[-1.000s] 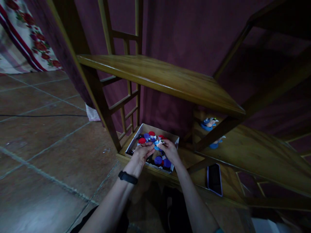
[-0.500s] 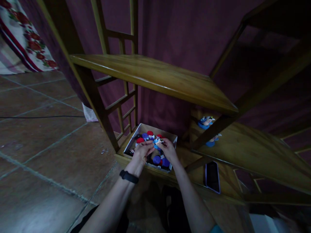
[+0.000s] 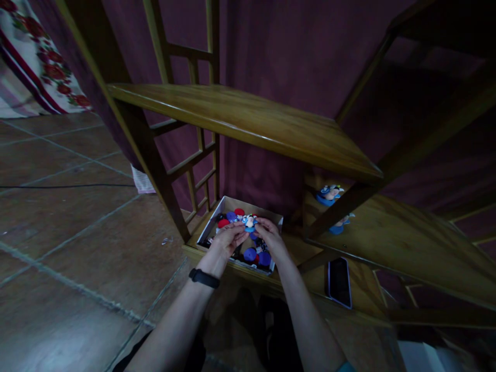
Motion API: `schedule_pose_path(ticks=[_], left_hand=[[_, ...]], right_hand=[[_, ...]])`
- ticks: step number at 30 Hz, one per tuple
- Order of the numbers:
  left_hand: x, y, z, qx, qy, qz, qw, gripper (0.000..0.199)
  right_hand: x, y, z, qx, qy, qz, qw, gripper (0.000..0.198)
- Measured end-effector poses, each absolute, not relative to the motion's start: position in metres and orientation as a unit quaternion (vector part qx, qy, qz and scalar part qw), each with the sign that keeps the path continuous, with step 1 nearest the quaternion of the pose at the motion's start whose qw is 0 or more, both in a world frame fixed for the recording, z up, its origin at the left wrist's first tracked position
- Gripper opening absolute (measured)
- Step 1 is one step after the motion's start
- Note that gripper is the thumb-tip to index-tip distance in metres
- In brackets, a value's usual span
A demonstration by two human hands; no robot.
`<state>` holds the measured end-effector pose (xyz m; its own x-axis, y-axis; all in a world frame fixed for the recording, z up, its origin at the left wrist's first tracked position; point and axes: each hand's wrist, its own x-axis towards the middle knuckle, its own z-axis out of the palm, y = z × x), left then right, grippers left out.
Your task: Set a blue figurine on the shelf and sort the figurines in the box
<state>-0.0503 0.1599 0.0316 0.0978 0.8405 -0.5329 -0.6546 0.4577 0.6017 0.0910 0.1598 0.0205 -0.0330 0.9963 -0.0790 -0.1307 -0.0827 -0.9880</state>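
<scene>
Between my two hands, above an open cardboard box, is a small figurine with a light blue base and a pale body. My left hand grips it from the left, with a dark band on that wrist. From the right side, the fingers of my right hand pinch it too. The box stands on the low shelf and holds several small figures with red, purple and black parts, such as a purple one. My hands hide the middle of the box.
A wooden shelf board juts out above my hands. To the right, two blue-based figurines stand on another board, partly behind a slanting post. Below that lies a dark tray-like object with a purple rim. Tiled floor spreads left.
The figurine has been turned in my fingers, so its pale body and blue base now face me more squarely. My hands have stayed over the box.
</scene>
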Motion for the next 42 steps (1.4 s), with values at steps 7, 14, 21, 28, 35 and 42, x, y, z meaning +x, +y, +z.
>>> schedule_pose_path(ticks=[7, 14, 21, 28, 35, 42], left_hand=[[-0.046, 0.156, 0.035, 0.124, 0.440, 0.500, 0.736, 0.016], [-0.044, 0.154, 0.036, 0.166, 0.459, 0.504, 0.712, 0.012], [-0.046, 0.154, 0.035, 0.139, 0.454, 0.513, 0.715, 0.014], [-0.044, 0.149, 0.037, 0.126, 0.409, 0.510, 0.746, 0.012], [-0.040, 0.119, 0.036, 0.165, 0.412, 0.513, 0.735, 0.009], [-0.046, 0.058, 0.045, 0.204, 0.434, 0.481, 0.734, 0.009]], right_hand=[[0.088, 0.157, 0.028, -0.484, -0.430, 0.567, 0.509, 0.029], [0.088, 0.155, 0.025, -0.469, -0.422, 0.579, 0.517, 0.027], [0.084, 0.153, 0.025, -0.463, -0.412, 0.574, 0.535, 0.030], [0.082, 0.152, 0.018, -0.443, -0.334, 0.592, 0.585, 0.028], [0.082, 0.125, 0.018, -0.429, -0.312, 0.614, 0.584, 0.026], [0.095, 0.056, 0.026, -0.390, -0.298, 0.673, 0.553, 0.030]])
